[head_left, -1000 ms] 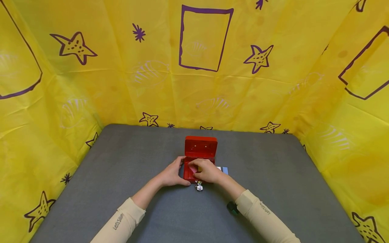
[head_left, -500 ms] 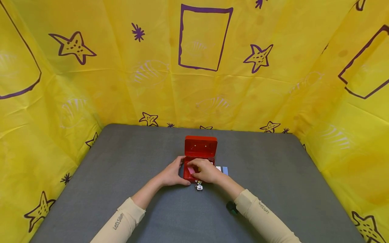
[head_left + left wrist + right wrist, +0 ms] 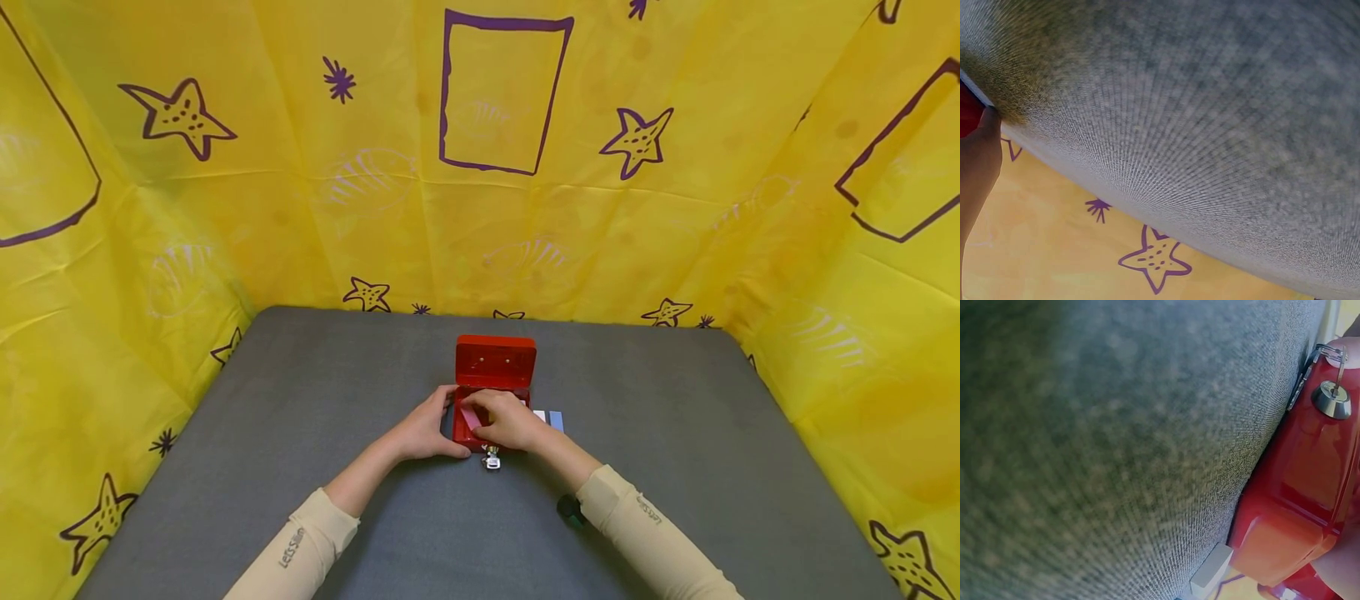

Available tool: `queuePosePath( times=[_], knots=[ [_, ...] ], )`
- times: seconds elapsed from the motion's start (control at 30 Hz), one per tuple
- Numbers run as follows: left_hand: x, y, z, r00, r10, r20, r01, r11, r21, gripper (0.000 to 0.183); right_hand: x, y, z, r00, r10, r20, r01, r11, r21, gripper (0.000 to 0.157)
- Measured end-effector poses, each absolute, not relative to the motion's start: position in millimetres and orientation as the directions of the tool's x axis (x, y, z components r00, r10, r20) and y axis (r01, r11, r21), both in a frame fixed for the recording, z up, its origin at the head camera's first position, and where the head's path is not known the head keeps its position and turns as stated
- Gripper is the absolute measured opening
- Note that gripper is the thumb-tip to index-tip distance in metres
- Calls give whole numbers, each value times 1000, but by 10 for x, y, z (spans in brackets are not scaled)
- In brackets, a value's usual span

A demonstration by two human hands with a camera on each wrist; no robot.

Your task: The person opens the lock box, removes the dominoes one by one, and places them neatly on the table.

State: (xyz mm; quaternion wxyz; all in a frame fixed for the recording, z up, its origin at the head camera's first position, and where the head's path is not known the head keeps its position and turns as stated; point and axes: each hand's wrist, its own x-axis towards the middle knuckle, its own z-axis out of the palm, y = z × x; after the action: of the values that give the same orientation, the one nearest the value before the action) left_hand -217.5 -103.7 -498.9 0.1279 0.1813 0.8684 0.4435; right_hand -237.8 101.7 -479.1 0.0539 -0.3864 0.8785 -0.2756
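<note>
We see that the pink strip (image 3: 470,417) has shifted slightly left inside the red box (image 3: 1294,487); we judge it is being positioned there; the right hand (image 3: 512,421) pinches it, fingers bent; the left hand (image 3: 426,429) grips the box's left side; the right hand hides the box's near-right interior.
</note>
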Motion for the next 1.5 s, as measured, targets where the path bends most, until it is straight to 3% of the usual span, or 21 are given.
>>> queuePosePath(
  times=[0.97, 1.5],
  knots=[
    [-2152, -1037, -5000, -905, 418, -73, 190, 554, 811, 99, -2336, 1156, -4822, -734, -665, 138, -614, 562, -554, 44],
    [-2170, -1033, -5011, -910, 408, -74, 180, 550, 816, 101, -2320, 1265, -4811, -815, -567, 119, -465, 520, -716, 46]
  ],
)
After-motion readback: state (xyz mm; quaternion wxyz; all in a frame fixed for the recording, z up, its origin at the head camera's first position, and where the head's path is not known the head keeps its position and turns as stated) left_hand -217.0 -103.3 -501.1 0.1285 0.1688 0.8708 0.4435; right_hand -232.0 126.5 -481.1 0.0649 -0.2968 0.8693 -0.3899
